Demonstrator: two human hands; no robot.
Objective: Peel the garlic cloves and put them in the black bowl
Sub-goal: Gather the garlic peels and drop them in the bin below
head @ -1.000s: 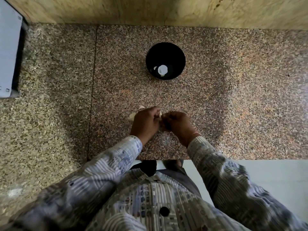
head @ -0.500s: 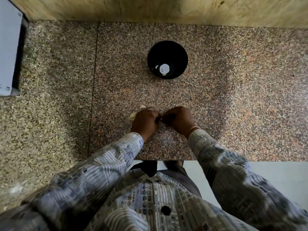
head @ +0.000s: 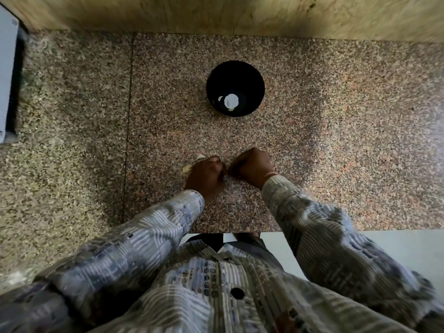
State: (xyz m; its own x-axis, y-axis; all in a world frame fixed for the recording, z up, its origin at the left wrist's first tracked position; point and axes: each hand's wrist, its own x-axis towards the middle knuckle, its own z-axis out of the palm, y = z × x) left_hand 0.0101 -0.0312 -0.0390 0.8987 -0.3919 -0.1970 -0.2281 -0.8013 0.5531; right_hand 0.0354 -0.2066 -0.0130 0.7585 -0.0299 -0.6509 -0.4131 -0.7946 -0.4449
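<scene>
My left hand [head: 206,175] and my right hand [head: 253,165] are curled, fingertips meeting over the granite counter near its front edge. What they pinch between them is hidden by the fingers. Pale garlic [head: 192,164] pokes out past the far left side of my left hand. The black bowl [head: 216,75] stands farther back, in line with my hands, and holds a few white peeled cloves [head: 231,101] at its bottom.
The speckled granite counter [head: 336,140] runs left and right, with a seam [head: 129,128] left of my hands. A wall closes the back. A grey box [head: 7,75] sits at the far left edge. The counter's front edge [head: 360,230] is close to my body.
Both hands stay together at the same spot; the right hand has drawn slightly to the right and up. The camera view shifted a little.
</scene>
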